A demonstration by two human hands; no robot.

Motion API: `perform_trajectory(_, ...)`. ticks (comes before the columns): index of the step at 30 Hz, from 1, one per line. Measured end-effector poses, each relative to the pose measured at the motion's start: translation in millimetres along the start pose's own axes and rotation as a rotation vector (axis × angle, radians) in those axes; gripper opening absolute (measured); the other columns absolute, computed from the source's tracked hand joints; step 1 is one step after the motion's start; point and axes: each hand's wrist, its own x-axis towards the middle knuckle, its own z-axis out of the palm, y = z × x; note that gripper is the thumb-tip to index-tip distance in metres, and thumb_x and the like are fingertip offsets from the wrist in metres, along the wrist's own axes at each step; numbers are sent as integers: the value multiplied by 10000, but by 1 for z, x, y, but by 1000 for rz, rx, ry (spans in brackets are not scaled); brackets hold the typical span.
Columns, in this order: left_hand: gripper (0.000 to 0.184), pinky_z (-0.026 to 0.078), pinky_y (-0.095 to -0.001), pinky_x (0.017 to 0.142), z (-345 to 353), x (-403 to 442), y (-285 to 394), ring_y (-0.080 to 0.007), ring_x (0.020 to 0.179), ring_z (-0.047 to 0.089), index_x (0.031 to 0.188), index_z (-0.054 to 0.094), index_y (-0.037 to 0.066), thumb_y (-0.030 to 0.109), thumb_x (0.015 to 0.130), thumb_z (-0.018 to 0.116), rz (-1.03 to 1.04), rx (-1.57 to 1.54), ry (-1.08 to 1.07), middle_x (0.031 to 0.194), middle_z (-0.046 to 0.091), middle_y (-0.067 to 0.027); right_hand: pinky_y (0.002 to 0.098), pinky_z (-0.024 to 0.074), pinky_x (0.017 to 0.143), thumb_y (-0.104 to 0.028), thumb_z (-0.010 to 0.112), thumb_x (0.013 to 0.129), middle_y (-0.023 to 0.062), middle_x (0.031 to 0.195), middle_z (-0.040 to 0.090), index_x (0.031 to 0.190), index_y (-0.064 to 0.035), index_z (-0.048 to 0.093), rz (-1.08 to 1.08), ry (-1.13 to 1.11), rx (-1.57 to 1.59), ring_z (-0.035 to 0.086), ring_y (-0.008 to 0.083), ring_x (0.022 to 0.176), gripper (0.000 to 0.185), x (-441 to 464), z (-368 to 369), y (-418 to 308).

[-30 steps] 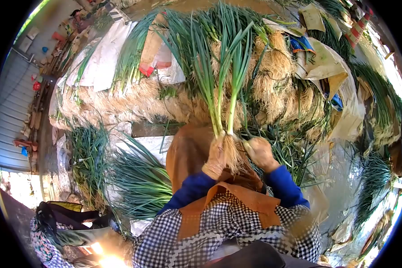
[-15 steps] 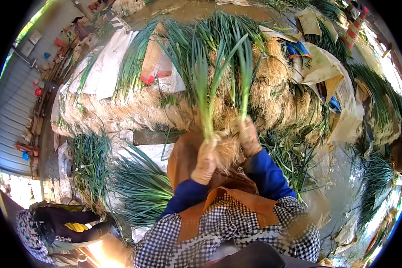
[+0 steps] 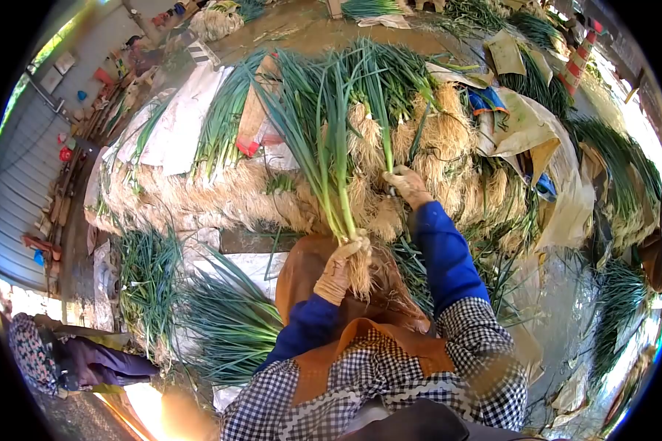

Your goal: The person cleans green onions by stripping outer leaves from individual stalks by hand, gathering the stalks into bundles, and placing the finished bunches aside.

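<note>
Scallions (image 3: 337,169) in left grip (image 3: 343,253).

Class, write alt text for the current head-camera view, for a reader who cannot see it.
A worker's bare left hand grips long green onions with pale stringy roots, while the bare right hand reaches to a large heap of similar onions. A loose fan of dark green onion leaves lies at lower left.

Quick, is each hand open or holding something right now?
Left hand: closed around green onions near their roots.
Right hand: at a stalk by the pile; can't tell whether it's closed.
</note>
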Motion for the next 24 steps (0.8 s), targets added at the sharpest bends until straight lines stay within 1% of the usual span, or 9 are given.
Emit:
perform_trajectory(3, 176, 481, -472, 898, 18, -8, 1, -250, 1083, 530, 965, 561, 40, 122, 815, 605, 132, 22, 169, 1104, 571, -138, 263, 472, 626, -342, 555, 847, 80, 859, 612, 979, -39, 599, -206, -118, 513, 576, 148, 744, 333, -80, -16, -14)
perform_trajectory(5, 160, 483, -507, 877, 12, -5, -16, -232, 1092, 527, 936, 563, 44, 163, 837, 602, -121, -76, 166, 1144, 553, -173, 269, 487, 649, -360, 547, 855, 77, 919, 620, 1059, -34, 584, 74, -344, 625, 578, 149, 756, 387, -111, -14, 2)
perform_trajectory(9, 172, 505, -274, 716, -1, -6, -75, -167, 816, 606, 957, 609, 11, 125, 828, 610, -223, 184, 287, 884, 633, -98, 324, 481, 744, -404, 525, 874, 33, 929, 639, 1128, -14, 568, 84, -171, 792, 598, 149, 800, 467, -147, 20, 5)
perform_trajectory(11, 241, 481, -247, 739, -10, -5, -82, -161, 843, 593, 1017, 613, -21, 87, 801, 620, -244, 155, 237, 905, 631, -84, 348, 476, 745, -455, 519, 863, 89, 895, 648, 1047, -31, 604, 135, -51, 361, 613, 188, 841, 470, -145, 19, -7)
perform_trajectory(12, 224, 492, -262, 739, -25, -6, -92, -173, 824, 602, 995, 613, -28, 89, 804, 619, -2, 429, 156, 893, 631, -89, 347, 471, 756, -442, 494, 874, 152, 946, 641, 1071, -32, 594, 99, -26, -369, 605, 255, 874, 465, -145, 17, -14)
perform_trajectory(13, 217, 498, -269, 739, -29, -6, -97, -180, 814, 607, 985, 614, -32, 90, 805, 619, 123, 568, 107, 887, 631, -92, 398, 478, 648, -468, 461, 881, 182, 742, 618, 853, -50, 612, -73, 78, -768, 611, 324, 722, 445, -150, 21, -17)
perform_trajectory(16, 234, 512, -287, 741, -34, 1, -113, -206, 790, 621, 958, 614, -53, 139, 825, 616, 100, 327, 378, 885, 632, -115, 442, 458, 532, -471, 424, 891, 143, 577, 566, 665, -62, 564, -45, 145, -899, 577, 334, 548, 487, -163, 24, -9)
perform_trajectory(19, 252, 509, -288, 750, -28, -5, -112, -204, 815, 618, 949, 617, -60, 162, 829, 616, 75, 271, 348, 892, 635, -109, 405, 454, 471, -359, 525, 859, 124, 549, 560, 633, -88, 538, -268, 285, -906, 575, 314, 517, 353, -202, 12, 14)
perform_trajectory(24, 218, 489, -242, 750, -27, 0, -123, -157, 807, 607, 945, 619, -55, 115, 809, 602, 27, 232, 354, 891, 632, -78, 389, 446, 486, -320, 515, 876, 113, 560, 555, 729, -78, 576, -115, 347, -649, 574, 315, 552, 290, -219, 5, 45)
